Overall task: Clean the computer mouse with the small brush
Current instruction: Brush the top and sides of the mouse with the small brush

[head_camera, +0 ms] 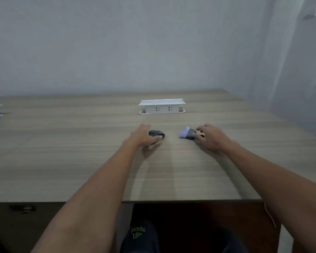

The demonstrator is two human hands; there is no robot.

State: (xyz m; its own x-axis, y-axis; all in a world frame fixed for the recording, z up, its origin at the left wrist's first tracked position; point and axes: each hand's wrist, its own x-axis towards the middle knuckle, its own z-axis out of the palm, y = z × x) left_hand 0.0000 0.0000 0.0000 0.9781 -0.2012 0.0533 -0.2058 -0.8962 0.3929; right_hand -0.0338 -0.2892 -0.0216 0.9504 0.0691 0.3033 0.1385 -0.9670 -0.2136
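Wooden desk [80, 152] | left hand [141, 136] on mouse [156, 133] | right hand [211, 136] at brush [187, 133]

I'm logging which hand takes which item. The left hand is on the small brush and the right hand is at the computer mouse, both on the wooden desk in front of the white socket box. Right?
Not quite: the hands are swapped. The head view shows the left hand on the computer mouse and the right hand at the small brush, both on the wooden desk in front of the white socket box.

green "sport" txt, upside-down, on dark garment [138, 234]
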